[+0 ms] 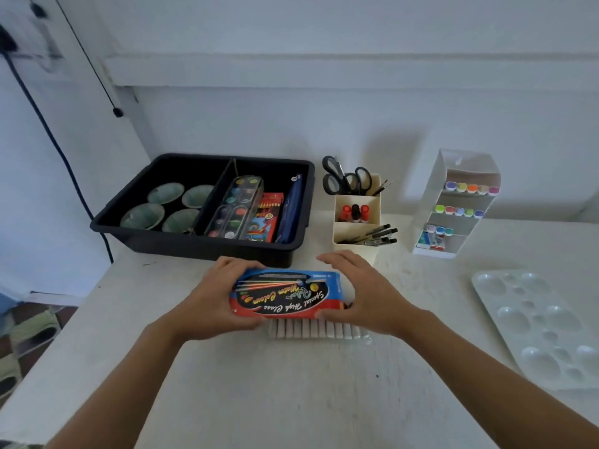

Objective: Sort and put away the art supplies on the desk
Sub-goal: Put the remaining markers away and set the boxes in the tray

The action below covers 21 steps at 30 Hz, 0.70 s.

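Note:
A red and blue water colour box (285,294) is held just above the white desk (291,393), near its middle. My left hand (215,299) grips the box's left end, fingers curled over the far edge. My right hand (359,293) holds the right end, thumb at the near edge and fingers arched over the far corner. A row of white paint tubes in a clear tray (316,330) lies under the box's near edge, partly hidden by it.
A black bin (136,236) behind the box holds several green dishes, a paint palette case, a crayon box and a blue pouch. A cream organizer (356,222) holds scissors, markers and pens. A white marker rack (453,202) and a white mixing palette (544,328) stand right.

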Each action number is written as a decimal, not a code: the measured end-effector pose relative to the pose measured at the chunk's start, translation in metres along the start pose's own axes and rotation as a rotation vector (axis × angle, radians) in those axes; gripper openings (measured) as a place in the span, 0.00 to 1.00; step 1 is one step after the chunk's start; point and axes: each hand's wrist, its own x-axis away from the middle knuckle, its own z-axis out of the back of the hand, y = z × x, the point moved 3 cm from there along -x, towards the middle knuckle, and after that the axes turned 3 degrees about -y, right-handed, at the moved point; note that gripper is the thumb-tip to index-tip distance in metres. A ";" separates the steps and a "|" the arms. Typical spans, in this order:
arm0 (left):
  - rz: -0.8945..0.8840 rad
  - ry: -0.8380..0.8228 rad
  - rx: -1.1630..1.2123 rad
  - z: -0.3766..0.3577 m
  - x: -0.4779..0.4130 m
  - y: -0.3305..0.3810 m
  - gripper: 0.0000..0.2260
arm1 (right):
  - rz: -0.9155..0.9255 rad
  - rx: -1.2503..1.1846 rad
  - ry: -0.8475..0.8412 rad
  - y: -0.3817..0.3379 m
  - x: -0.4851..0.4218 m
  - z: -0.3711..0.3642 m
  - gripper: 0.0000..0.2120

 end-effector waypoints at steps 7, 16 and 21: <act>0.198 0.004 0.020 0.023 0.042 -0.073 0.38 | -0.088 0.155 -0.185 0.000 -0.014 -0.036 0.47; 0.173 -0.069 -0.215 0.020 0.044 -0.081 0.45 | -0.053 0.344 -0.287 -0.010 -0.027 -0.051 0.41; 0.097 -0.156 -0.308 -0.007 0.015 -0.058 0.49 | -0.064 0.321 -0.291 -0.010 -0.029 -0.050 0.38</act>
